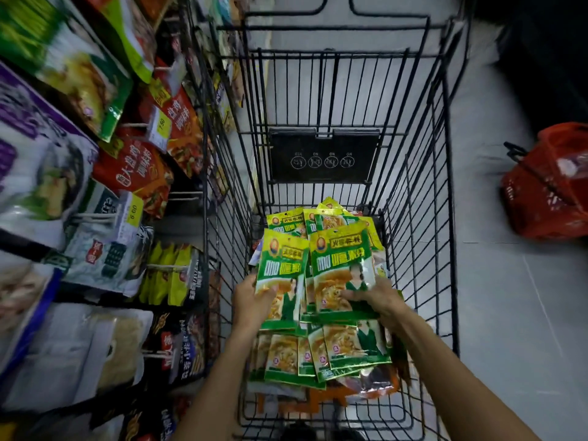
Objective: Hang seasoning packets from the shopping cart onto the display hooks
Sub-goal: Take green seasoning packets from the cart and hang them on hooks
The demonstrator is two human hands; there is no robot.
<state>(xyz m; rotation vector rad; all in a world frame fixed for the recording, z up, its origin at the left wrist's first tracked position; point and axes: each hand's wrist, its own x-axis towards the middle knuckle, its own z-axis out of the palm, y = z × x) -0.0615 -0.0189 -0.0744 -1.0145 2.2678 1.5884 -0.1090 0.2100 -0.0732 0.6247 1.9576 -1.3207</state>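
Inside the black wire shopping cart lies a heap of green and yellow seasoning packets. My left hand grips the lower left edge of one green packet, lifted a little above the heap. My right hand holds a second green packet beside it, thumb across its front. Both packets stand upright with their yellow tops away from me. On the left, display hooks carry hanging packets with yellow price tags.
The shelf wall on the left is packed with red, white and black packets close against the cart's side. A red shopping basket sits on the grey floor at the right. An orange packet lies under the green heap.
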